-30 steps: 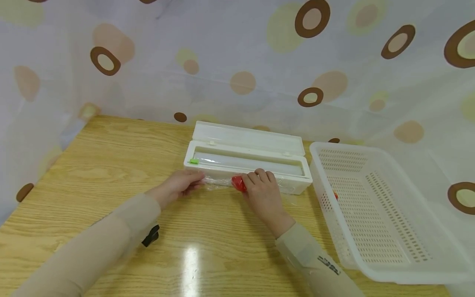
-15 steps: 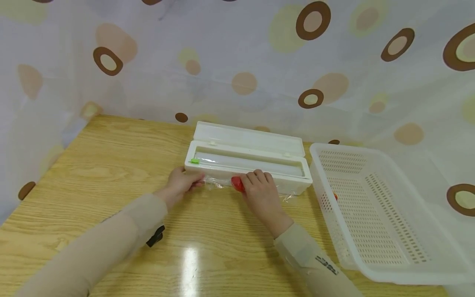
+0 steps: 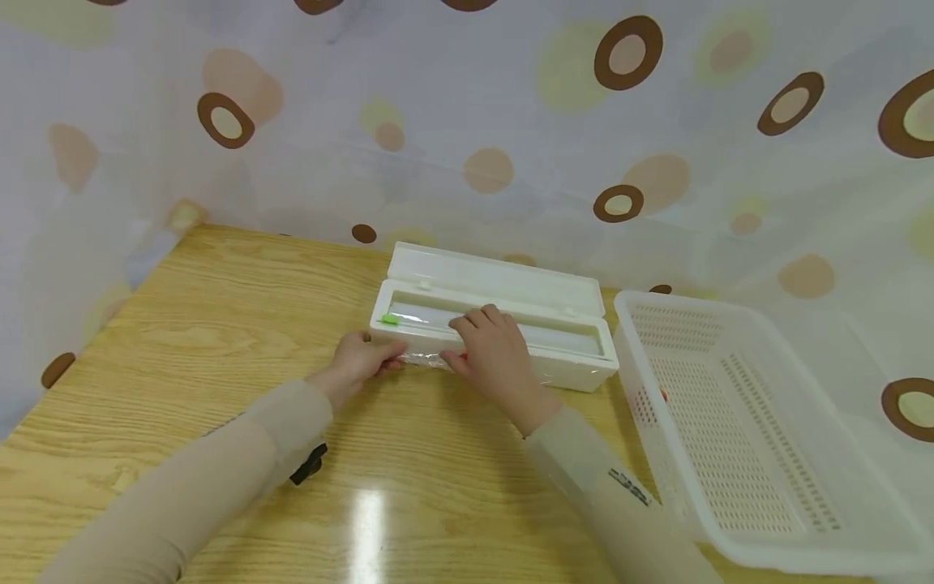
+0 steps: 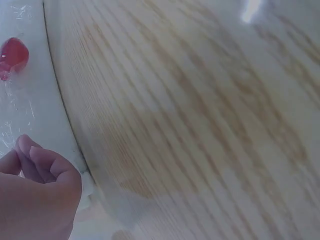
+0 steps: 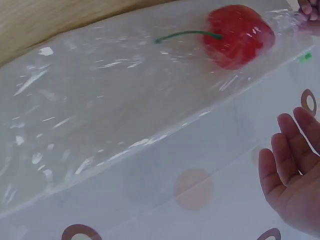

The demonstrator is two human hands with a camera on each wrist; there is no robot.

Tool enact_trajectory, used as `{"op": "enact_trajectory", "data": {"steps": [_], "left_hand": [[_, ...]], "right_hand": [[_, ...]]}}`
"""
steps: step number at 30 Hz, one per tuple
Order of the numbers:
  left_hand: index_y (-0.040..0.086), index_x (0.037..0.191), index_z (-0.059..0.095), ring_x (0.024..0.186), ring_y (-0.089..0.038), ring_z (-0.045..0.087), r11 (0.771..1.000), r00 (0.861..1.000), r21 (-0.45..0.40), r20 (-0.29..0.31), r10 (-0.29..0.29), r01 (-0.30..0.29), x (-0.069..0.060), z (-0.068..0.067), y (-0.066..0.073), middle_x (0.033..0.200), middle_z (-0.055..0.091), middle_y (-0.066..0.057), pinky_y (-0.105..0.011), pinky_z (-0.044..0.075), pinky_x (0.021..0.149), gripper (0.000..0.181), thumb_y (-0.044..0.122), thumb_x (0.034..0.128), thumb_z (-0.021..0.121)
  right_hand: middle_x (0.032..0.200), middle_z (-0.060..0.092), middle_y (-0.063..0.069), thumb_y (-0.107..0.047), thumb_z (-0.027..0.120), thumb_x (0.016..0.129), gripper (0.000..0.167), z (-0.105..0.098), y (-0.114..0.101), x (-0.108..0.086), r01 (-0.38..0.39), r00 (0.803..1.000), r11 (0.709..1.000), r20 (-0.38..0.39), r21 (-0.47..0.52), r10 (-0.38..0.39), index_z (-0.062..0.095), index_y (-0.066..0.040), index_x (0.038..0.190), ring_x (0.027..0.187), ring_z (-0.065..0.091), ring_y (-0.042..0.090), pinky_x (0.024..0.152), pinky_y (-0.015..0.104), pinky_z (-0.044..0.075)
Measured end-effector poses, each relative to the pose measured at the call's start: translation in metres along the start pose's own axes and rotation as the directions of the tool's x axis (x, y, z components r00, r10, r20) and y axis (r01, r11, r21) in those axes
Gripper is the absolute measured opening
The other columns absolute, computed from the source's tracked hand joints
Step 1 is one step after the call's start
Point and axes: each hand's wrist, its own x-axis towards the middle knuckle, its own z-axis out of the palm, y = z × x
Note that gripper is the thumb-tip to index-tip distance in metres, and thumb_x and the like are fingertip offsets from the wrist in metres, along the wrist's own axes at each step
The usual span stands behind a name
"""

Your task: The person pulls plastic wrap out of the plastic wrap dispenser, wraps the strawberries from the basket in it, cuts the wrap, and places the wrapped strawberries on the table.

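Note:
A long white cling film box (image 3: 569,375) stands with its lid raised, its roll lying inside. Clear cling film (image 5: 90,100) hangs down the box's front. A red cherry (image 5: 239,37) with a green stem shows through the film in the right wrist view; the head view hides most of it behind my right thumb. At the box's left front, my left hand (image 3: 357,361) pinches the film's edge between thumb and fingers. My right hand (image 3: 496,357) hovers over the box front with loosely spread fingers, holding nothing. In the right wrist view those fingers (image 5: 281,160) are apart from the cherry.
A green cutter slider (image 3: 390,319) sits at the left end of the box's front rail. To the right stands a white perforated basket (image 3: 730,531), with a small red item (image 3: 664,396) showing by its left wall. A dotted curtain (image 3: 423,97) closes off the back.
My right hand has let go of the cherry and film and lifted up and slightly left over the box. My left hand keeps its pinch. The head view has shifted a little.

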Motion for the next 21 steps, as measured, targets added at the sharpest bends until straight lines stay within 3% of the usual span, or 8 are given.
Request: {"op": "enact_trajectory", "data": {"steps": [6,10,15,21], "left_hand": [[-0.016,0.141,0.005,0.056,0.000,0.058,1.000,1.000,-0.004,0.002,0.011,-0.011,0.002,-0.001,-0.001,0.066,0.058,0.005,-0.013,0.049,0.060,0.080,0.009,0.0890,0.061],[-0.017,0.141,0.004,0.057,0.000,0.058,1.000,1.000,0.001,0.010,0.008,-0.008,0.004,0.003,-0.004,0.068,0.058,0.003,-0.014,0.050,0.061,0.078,0.006,0.0895,0.058],[-0.016,0.142,0.005,0.060,-0.001,0.059,1.000,0.999,-0.001,0.030,0.013,-0.013,0.004,0.002,-0.004,0.075,0.062,0.000,-0.015,0.051,0.065,0.075,0.007,0.0912,0.055],[-0.013,0.136,0.024,0.061,0.000,0.059,1.000,0.999,0.003,0.039,0.022,-0.022,0.004,-0.003,-0.002,0.077,0.061,0.001,-0.014,0.051,0.064,0.060,0.008,0.0912,0.057]], "right_hand": [[0.117,0.063,0.004,-0.039,0.057,0.091,0.041,0.006,-0.028,0.046,0.042,0.985,0.999,0.168,-0.013,-0.039,0.061,-0.010,0.120,0.108,0.053,0.022,0.089,0.033,0.048],[0.116,0.063,0.000,-0.039,0.052,0.094,0.036,0.020,-0.035,0.059,0.049,0.967,0.998,0.250,-0.044,-0.037,0.062,-0.014,0.118,0.105,0.053,0.019,0.087,0.031,0.048],[0.107,0.065,-0.003,-0.040,0.055,0.092,0.030,0.026,-0.037,0.065,0.005,0.967,1.000,0.255,-0.013,-0.002,0.066,-0.017,0.109,0.098,0.054,0.017,0.082,0.031,0.047],[0.107,0.066,-0.004,-0.036,0.052,0.094,0.027,0.026,-0.039,0.071,0.000,0.970,1.000,0.244,0.027,-0.006,0.066,-0.018,0.108,0.097,0.057,0.016,0.083,0.030,0.048]]}}
